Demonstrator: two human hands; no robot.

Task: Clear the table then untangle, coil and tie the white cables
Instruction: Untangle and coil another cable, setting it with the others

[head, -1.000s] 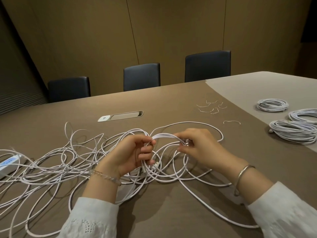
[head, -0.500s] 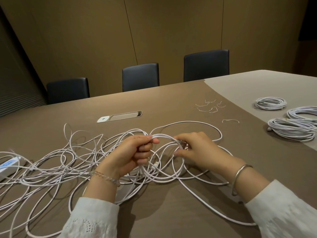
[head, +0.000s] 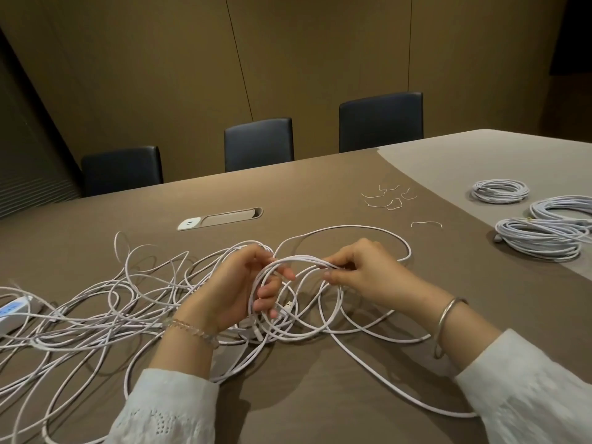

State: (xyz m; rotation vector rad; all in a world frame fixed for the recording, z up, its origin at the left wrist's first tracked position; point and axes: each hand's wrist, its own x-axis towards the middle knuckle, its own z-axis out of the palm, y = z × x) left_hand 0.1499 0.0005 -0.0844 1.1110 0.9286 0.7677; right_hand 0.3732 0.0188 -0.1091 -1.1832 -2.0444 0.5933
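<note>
We are looking down at a brown table [head: 320,395] where a large tangle of white cables [head: 105,302] is sprawling across the left and middle, its loops crossing over one another and trailing off the left and lower edges of the view. We are seeing the left hand [head: 237,293] curling its fingers around a small bundle of loops gathered just above the tabletop, with a bead bracelet [head: 192,328] sitting on that wrist. The right hand [head: 362,274] is pinching the top of the same arch of strands between thumb and fingertips, right beside the left hand, and a metal bangle [head: 447,322] is hanging on its wrist. One long strand is running from the bundle toward the lower right and passing under the right sleeve [head: 528,389]. We are noticing three finished coils [head: 541,238] lying well apart from the tangle on the lighter section of the table at the right. Several short thin ties [head: 387,197] are lying scattered near the middle far side, between the tangle and the coils. A white power strip [head: 12,310] is sitting at the left edge, partly under the loose cables. A recessed socket panel [head: 221,217] is set into the table beyond the tangle, and three dark chairs [head: 259,144] are standing along the far edge.
</note>
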